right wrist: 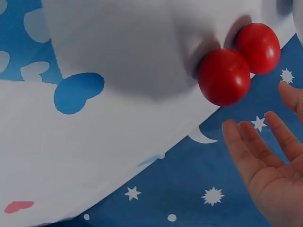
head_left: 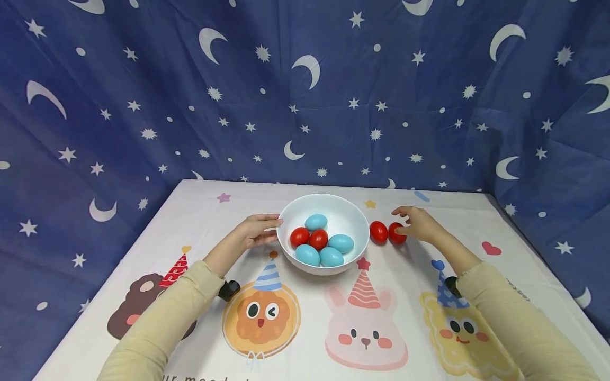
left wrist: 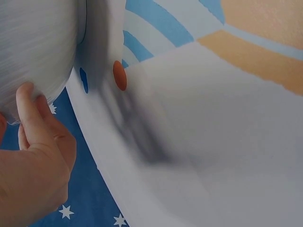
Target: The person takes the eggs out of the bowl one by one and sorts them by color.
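A white bowl (head_left: 324, 203) holds several light blue eggs (head_left: 341, 243) and two red eggs (head_left: 299, 237). My left hand (head_left: 259, 231) is at the bowl's left side, its fingertips against the outer wall near the rim. In the left wrist view, fairly straight fingers (left wrist: 33, 113) touch the bowl's curved side (left wrist: 38, 52). Two more red eggs lie on the table right of the bowl, the nearer one (head_left: 378, 233) close to its rim. Beside the outer red egg (right wrist: 224, 77) is my right hand (right wrist: 279, 165), its fingers spread and nothing held in them.
A white table cover (head_left: 305, 333) printed with cartoon faces lies under everything. Behind the table's far edge hangs a dark blue curtain (head_left: 267, 164) with moons and stars. Dark wrist devices (head_left: 230, 290) show beside both sleeves.
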The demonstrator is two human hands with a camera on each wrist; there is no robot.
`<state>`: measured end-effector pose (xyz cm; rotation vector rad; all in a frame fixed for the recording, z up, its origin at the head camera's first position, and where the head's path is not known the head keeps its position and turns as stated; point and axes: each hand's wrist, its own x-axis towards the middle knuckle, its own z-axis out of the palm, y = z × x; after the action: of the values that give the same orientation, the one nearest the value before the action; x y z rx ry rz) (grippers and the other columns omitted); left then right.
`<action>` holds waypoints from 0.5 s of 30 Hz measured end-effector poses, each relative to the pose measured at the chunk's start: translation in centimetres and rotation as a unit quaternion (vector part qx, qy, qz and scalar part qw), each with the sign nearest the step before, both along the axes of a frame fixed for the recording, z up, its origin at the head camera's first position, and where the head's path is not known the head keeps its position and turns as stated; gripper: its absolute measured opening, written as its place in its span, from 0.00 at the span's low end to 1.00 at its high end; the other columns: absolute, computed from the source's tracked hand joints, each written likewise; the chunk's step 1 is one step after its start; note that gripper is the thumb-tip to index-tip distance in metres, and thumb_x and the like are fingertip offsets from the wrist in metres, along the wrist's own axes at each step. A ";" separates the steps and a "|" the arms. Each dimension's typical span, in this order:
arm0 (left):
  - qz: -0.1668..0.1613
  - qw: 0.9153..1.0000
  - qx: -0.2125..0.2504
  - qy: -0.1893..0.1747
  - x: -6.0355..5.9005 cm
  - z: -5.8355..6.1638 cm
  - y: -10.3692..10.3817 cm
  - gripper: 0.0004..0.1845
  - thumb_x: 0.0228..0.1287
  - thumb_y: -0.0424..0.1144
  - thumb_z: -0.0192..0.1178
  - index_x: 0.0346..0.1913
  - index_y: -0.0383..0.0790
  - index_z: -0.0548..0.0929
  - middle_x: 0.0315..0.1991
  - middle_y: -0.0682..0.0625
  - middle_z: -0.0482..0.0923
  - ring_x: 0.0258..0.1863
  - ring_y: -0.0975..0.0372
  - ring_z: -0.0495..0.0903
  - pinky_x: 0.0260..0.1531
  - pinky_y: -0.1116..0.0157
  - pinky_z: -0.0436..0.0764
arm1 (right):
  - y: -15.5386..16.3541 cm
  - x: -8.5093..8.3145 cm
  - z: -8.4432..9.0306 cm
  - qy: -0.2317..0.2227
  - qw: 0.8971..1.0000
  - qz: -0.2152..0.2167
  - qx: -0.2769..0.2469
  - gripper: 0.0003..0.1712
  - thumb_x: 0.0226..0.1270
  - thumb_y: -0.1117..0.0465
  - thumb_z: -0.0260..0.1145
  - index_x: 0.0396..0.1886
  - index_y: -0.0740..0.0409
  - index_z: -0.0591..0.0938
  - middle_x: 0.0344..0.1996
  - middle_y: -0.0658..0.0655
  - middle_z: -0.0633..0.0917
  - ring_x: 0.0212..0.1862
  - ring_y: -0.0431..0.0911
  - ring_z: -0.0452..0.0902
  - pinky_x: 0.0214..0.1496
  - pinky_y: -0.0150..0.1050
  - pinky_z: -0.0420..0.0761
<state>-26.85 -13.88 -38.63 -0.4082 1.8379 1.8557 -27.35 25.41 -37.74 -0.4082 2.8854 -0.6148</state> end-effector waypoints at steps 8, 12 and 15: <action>0.001 1.000 0.000 -0.002 -0.1 0.1 -0.1 0.27 0.65 0.36 0.59 0.67 0.40 0.68 0.48 0.47 0.75 0.27 0.66 0.81 0.32 0.73 0.87 | -0.3 0.6 0.8 0.043 0.999 0.007 -0.031 0.23 0.58 0.68 0.66 0.53 0.73 0.75 0.50 0.74 0.78 0.48 0.65 0.77 0.51 0.56 0.84; 0.001 1.000 -0.005 -0.005 -0.1 0.2 -0.1 0.27 0.66 0.36 0.59 0.67 0.41 0.68 0.48 0.48 0.74 0.29 0.66 0.80 0.31 0.74 0.87 | -0.7 0.8 1.3 0.053 0.997 0.005 -0.055 0.23 0.59 0.67 0.66 0.54 0.72 0.75 0.50 0.73 0.78 0.49 0.64 0.77 0.52 0.56 0.83; -0.001 1.000 -0.003 -0.003 -0.1 0.2 -0.1 0.27 0.66 0.36 0.59 0.67 0.41 0.68 0.46 0.48 0.73 0.29 0.66 0.80 0.31 0.74 0.87 | -1.1 1.1 1.6 0.058 0.996 0.002 -0.062 0.23 0.60 0.66 0.65 0.54 0.71 0.75 0.50 0.73 0.78 0.49 0.64 0.77 0.52 0.56 0.84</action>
<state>-26.99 -13.99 -38.48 -0.4145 1.8398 1.8452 -26.29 24.27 -36.09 -0.4823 2.9647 -0.7971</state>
